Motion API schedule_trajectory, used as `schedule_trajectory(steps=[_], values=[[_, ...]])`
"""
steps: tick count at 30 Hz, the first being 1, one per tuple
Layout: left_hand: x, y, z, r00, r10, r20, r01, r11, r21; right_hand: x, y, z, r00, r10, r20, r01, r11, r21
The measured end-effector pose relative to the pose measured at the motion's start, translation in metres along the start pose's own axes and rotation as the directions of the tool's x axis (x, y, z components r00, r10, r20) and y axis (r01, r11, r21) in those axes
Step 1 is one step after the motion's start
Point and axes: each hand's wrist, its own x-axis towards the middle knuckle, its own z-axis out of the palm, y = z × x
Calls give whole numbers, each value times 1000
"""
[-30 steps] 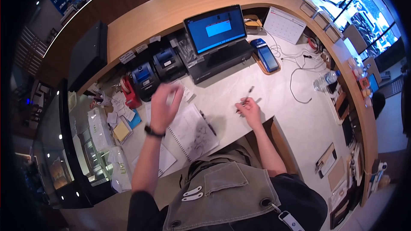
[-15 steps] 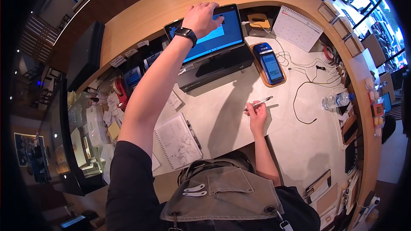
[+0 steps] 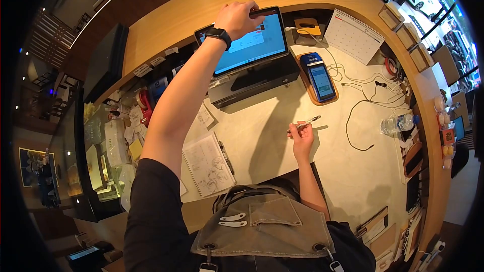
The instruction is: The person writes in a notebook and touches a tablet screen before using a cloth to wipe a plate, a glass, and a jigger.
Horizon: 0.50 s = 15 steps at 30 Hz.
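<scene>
My left hand (image 3: 239, 20), with a black smartwatch (image 3: 218, 36) on its wrist, reaches to the top edge of a tablet (image 3: 252, 50). Its fingers lie over that edge and the thumb is in front, so the hand grips the tablet there. The lit blue screen shows a white window, partly covered by the hand. Under the tablet stands a black box-like base (image 3: 254, 84). Lower right of it, my right hand (image 3: 302, 138) pinches a pen (image 3: 308, 122) above the counter, its tip pointing up and right. An open spiral sketchbook (image 3: 209, 166) with drawings lies below the left forearm, a dark pen (image 3: 227, 157) along its edge.
A blue card terminal (image 3: 320, 80) rests on a wooden stand right of the tablet. Behind it are a desk calendar (image 3: 353, 35) and loose cables (image 3: 351, 116). A water bottle (image 3: 398, 124) lies at the right. Papers and a red object (image 3: 144, 102) crowd the left side.
My left thumb has drawn in closer to the tablet's top edge. The screen shows a different, lighter window. My right hand and its pen have barely moved.
</scene>
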Motion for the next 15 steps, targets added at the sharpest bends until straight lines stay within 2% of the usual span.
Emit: schedule_trajectory(steps=[2,5,8,9,12,13,15], values=[[0,0,1,999,38,-3,-38,996,84,0,0,-1,1000,1,-1,-1,1000,10],[1,-9,-1,998,37,-41,-42,992,-122,0,-1,0,1000,1,-9,-1,1000,18],[-2,-10,-13,991,-130,45,136,971,-197,-2,-3,1,1000,8,-15,-8,1000,6],[-5,-16,-11,993,-39,-109,21,987,-160,-2,-5,1,1000,14,-16,-14,1000,-3],[-14,-33,-21,944,3,-329,-83,970,-230,-1,-6,2,1000,16,-20,-16,1000,-22],[-22,-33,-32,944,-104,-312,2,951,-309,-2,-6,2,1000,14,-21,-14,1000,-27],[-34,-36,-36,922,-39,-384,-71,961,-269,-1,-5,3,1000,10,-15,-10,1000,-15]])
